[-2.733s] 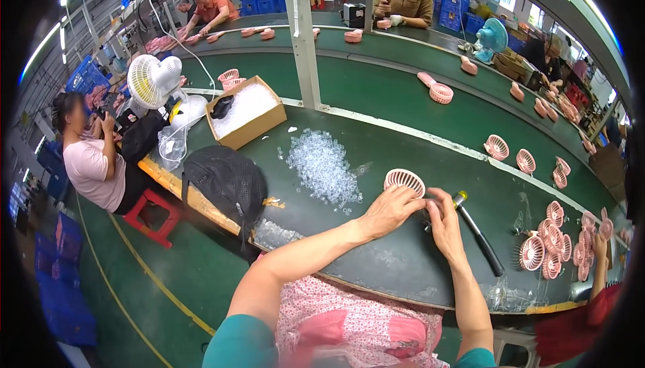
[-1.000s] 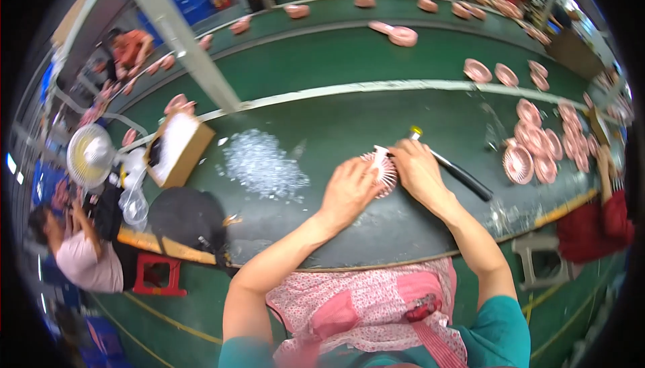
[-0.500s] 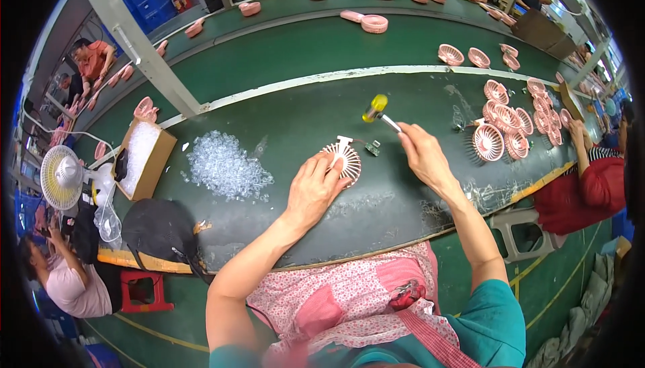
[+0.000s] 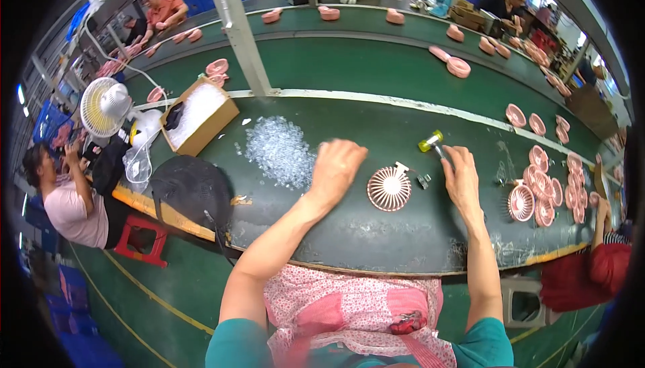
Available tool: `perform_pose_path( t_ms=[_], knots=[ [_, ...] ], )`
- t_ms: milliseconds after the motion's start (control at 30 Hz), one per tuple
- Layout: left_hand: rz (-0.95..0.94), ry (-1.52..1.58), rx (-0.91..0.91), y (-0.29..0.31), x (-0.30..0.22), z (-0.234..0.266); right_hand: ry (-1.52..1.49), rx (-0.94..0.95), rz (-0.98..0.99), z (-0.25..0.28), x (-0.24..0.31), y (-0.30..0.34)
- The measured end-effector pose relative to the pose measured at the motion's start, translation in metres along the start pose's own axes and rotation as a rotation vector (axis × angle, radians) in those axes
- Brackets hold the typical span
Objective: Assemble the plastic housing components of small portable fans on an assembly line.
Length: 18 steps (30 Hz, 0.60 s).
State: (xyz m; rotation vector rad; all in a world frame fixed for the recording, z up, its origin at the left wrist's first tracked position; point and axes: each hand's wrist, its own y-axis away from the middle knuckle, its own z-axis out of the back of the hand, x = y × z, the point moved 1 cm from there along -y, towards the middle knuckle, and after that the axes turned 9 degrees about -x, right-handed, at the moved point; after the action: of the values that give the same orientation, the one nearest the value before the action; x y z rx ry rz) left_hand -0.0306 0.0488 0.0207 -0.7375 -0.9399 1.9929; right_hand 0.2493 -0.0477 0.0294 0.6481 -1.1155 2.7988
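My left hand is over the right edge of a heap of small clear plastic pieces. Its fingers are bent and blurred, so whether they grip anything does not show. A pink round ribbed fan cover lies on the dark bench, apart from both hands. Beside its short neck is a small circuit board. My right hand is closed round the handle of a small mallet with yellow ends, its head just above the bench and pointing away from me.
A carton of clear pieces, a white fan and a black bag stand at left. More pink covers are grouped at right, near a co-worker in red. Beyond a white rail, a green conveyor carries pink parts.
My left hand has let go of the pink cover and moved left to the clear pieces. My right hand still holds the mallet. The whole view has swung left.
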Motion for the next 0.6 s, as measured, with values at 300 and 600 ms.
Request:
perform_pose_path(
  t_ms=[300, 600],
  knots=[
    [0.302, -0.487, 0.112, 0.018, 0.084, 0.020, -0.253, 0.327, 0.037, -0.033, 0.037, -0.005],
    [0.333, -0.439, 0.100, 0.015, 0.079, 0.024, -0.306, 0.230, -0.060, -0.043, 0.036, 0.013]
  ],
)
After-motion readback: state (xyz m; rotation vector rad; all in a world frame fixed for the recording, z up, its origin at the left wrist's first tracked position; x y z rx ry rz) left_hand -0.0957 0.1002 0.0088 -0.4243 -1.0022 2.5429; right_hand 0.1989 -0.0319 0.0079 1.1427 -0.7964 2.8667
